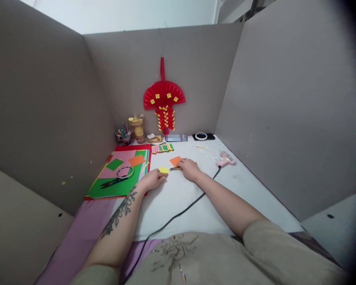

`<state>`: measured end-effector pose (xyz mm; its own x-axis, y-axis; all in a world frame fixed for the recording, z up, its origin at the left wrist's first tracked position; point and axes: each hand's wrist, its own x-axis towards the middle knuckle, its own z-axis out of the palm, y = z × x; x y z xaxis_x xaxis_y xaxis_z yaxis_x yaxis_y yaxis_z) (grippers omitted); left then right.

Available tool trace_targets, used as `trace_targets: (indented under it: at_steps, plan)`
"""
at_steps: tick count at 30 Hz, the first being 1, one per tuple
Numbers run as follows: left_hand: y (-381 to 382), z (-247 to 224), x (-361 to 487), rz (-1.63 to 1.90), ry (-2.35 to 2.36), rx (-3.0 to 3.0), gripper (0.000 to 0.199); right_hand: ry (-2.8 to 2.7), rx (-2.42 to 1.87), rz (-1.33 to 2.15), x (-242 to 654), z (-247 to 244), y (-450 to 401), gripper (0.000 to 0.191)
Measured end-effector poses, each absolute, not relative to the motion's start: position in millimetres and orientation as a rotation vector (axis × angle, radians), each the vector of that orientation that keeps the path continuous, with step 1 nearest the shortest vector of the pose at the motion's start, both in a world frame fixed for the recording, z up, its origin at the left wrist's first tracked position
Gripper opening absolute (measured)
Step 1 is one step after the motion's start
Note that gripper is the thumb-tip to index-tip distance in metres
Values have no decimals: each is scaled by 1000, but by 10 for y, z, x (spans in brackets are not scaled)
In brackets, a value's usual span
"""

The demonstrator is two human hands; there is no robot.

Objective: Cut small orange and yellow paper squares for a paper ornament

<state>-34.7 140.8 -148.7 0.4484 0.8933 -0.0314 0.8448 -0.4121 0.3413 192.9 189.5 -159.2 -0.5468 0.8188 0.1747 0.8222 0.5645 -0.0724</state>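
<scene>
Grey partitions (124,63): nine, twelve, three o'clock. White table (178,209): centre. Red fan (163,89): twelve. Right hand (189,169): centre, closed over tool (174,169). Left hand (152,180): seven from tool, pinching yellow paper (164,170).

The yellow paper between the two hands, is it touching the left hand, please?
Touching: the head view shows the yellow paper held at the fingertips of the left hand, with no gap.

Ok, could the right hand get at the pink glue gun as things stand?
Probably yes: nothing bulky stands between the right hand and the pink glue gun, though that hand seems to hold a tool.
</scene>
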Motion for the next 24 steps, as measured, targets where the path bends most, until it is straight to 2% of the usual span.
trace_targets:
  at_steps: [12, 24]
  plan:
    - [1407, -1491, -320, 248, 1510, 2459, 32, -2607, -1494, -112, 1802, -1580, 1887, 28]
    - [1413, -1493, -321, 181, 1557, 2479, 37, -2652, -1395, -84, 1809, -1577, 1867, 28]
